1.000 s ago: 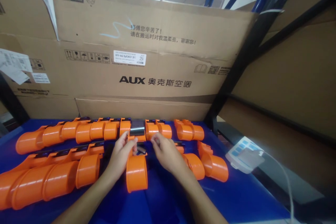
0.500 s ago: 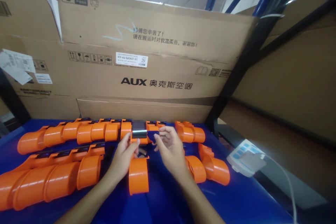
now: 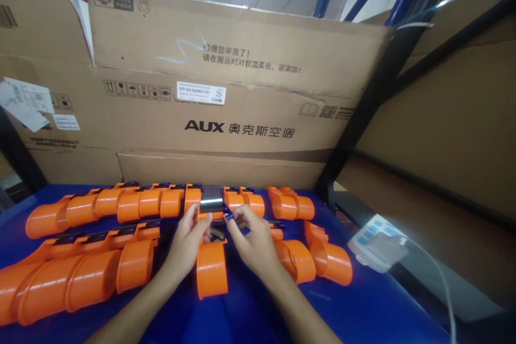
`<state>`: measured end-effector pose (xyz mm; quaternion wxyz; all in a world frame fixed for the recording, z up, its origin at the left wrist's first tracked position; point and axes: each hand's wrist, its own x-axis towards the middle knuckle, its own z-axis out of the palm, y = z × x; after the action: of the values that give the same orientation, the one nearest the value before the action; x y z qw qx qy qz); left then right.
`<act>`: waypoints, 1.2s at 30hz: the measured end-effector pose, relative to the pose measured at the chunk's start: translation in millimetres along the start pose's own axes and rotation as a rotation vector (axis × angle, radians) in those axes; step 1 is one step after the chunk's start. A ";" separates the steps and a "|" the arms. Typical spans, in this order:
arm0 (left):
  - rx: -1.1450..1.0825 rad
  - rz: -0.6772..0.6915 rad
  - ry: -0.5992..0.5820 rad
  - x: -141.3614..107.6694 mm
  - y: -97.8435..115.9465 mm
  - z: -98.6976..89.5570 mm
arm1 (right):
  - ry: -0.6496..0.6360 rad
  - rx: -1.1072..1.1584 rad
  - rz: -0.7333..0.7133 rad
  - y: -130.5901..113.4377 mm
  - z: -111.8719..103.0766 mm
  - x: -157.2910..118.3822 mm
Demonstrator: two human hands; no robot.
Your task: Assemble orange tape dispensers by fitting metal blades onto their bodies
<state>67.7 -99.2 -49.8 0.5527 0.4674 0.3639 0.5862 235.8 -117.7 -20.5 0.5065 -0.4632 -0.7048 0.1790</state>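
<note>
My left hand (image 3: 188,239) pinches the left side of an orange tape dispenser (image 3: 210,216) with a dark plate and a serrated metal blade (image 3: 212,204) facing me. At the dispenser's right side, my right hand (image 3: 252,236) is closed, thumb and fingertips gripping a small dark-blue piece (image 3: 228,213). Whether that piece is joined to the dispenser, I cannot tell. Just below the hands, another orange tape dispenser (image 3: 212,270) lies on the blue surface (image 3: 209,320). The fingers partly hide the held dispenser's lower part.
Several orange tape dispensers stand in a back row (image 3: 108,201) and a front-left row (image 3: 94,274). More lie at right (image 3: 332,260). A white power strip (image 3: 379,242) with a plugged-in cable sits at the right edge. A cardboard sheet (image 3: 161,134) stands behind, beside a dark shelf post (image 3: 358,107).
My right hand has moved down and slightly left, its fingers drawing closer together. The dark-blue piece has turned and looks narrower. My left hand and the held dispenser have barely shifted.
</note>
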 end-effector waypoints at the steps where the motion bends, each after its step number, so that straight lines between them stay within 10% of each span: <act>1: 0.003 0.001 -0.005 0.0 -1.1 -0.5 | 0.001 -0.016 -0.009 -0.4 -0.1 -0.2; 27: -0.012 0.018 -0.018 -2.1 1.5 3.9 | -0.151 -0.092 -0.140 0.7 -7.6 3.7; 36: -0.205 -0.172 -0.093 -10.5 17.6 10.7 | -0.051 0.327 0.031 -0.5 -7.8 2.5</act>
<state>71.9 -112.7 -31.6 0.6620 0.4025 0.3147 0.5484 242.3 -117.6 -15.5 0.5544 -0.3806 -0.6718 0.3106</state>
